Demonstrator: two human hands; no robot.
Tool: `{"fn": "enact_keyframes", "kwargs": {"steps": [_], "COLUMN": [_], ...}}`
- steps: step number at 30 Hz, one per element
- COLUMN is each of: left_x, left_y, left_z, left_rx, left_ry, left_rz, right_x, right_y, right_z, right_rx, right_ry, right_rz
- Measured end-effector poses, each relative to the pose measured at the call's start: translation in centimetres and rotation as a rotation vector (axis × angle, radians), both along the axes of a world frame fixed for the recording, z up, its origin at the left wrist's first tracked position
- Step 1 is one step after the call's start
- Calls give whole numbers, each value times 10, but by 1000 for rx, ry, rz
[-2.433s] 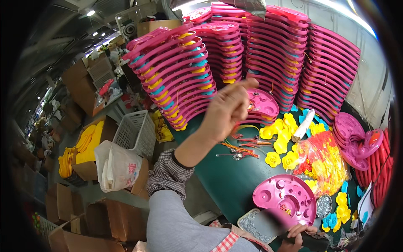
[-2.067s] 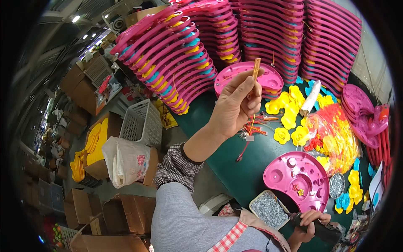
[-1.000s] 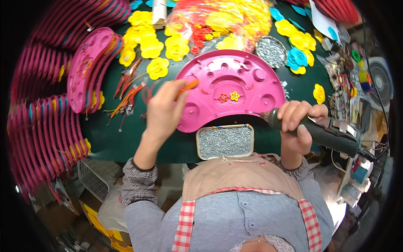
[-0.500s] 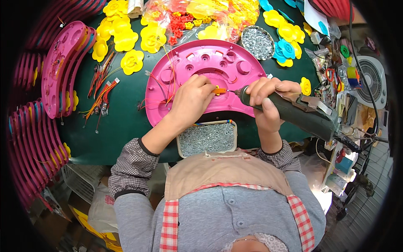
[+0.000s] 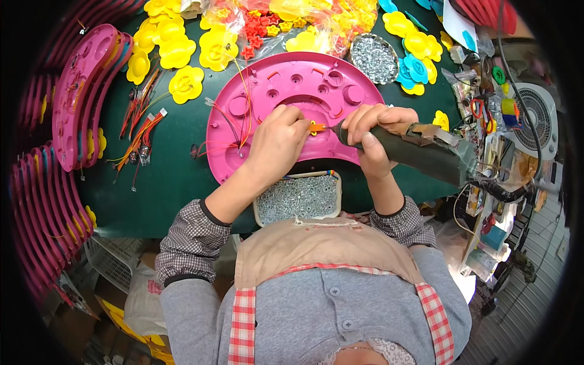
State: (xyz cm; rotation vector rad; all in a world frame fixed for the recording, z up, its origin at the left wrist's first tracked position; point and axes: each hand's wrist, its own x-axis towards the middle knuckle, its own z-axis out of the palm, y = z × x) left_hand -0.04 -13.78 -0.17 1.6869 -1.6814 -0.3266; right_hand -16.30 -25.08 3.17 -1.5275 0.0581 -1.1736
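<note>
A pink crescent-shaped plastic shell (image 5: 360, 117) lies on the table in front of me, with round posts and recesses on its upturned face. Over its middle, my left hand (image 5: 277, 139) is closed, fingertips pinching the end of a small orange part (image 5: 317, 128). My right hand (image 5: 376, 131) wraps round a dark green electric screwdriver (image 5: 426, 157), tilted with its tip pointing left at the orange part. Whether the tip touches a screw is too small to tell. Thin red and yellow wires (image 5: 234, 145) run across the shell's left side.
A tray of screws (image 5: 298, 198) sits before me; a round dish of metal pieces (image 5: 374, 58) stands behind the shell. Yellow flower-shaped pieces (image 5: 185, 84) and wire bundles (image 5: 146, 137) lie left. Stacked pink shells (image 5: 76, 109) line the left edge. A fan (image 5: 535, 118) stands right.
The screwdriver and my right hand have moved slightly left. My left hand keeps its pinch at the orange part. The whole view has shifted a little.
</note>
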Motion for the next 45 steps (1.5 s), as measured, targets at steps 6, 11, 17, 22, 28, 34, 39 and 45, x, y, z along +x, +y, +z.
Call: {"fn": "enact_keyframes", "kwargs": {"steps": [6,11,17,22,28,34,39,45], "left_x": [0,4,-27,-44,-35,-34,-32,24], "left_y": [-1,7,66,64,60,56,48,27], "left_z": [0,21,29,19,31,35,33,39], "left_rx": [-20,-133,-95,-51,-124,-163,-257,-49], "left_ry": [-19,71,-149,-108,100,148,-15,-219], "left_rz": [-17,39,-117,-112,-103,-102,-83,73], "right_x": [-2,-42,-54,-59,-60,-54,-46,-12], "right_y": [-4,33,67,51,36,35,35,17], "right_z": [6,37,4,45,62,64,67,55], "right_rx": [124,196,228,246,151,149,102,5], "right_ry": [-23,-111,131,13,-129,-134,-46,5], "right_rz": [12,250,240,301,341,346,295,158]}}
